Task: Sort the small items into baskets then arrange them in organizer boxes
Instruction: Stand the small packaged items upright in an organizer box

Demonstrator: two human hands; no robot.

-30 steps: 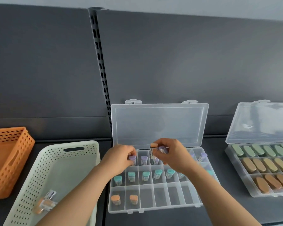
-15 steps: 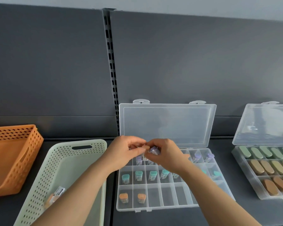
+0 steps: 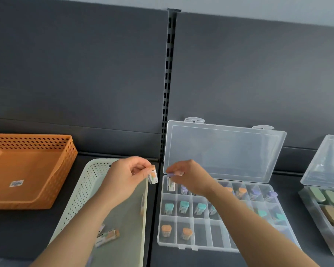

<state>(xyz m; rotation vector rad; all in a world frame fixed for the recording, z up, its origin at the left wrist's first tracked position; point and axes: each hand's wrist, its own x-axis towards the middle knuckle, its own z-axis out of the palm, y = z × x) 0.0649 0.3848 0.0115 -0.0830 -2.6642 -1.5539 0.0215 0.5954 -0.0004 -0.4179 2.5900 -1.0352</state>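
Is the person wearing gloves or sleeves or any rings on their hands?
No gloves. Both the left hand and the right hand are bare, and both forearms are bare as far as the picture's bottom edge, so no sleeves show. No rings, watch or bracelets can be seen on the fingers or wrists that are in view.

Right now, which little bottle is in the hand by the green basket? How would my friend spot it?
Find the pale green basket next to the open clear box. Above the basket's right edge, the left hand pinches a tiny clear bottle. It has an orange cap and is up in the air, while the other orange-capped bottles sit in the box or lie in the basket.
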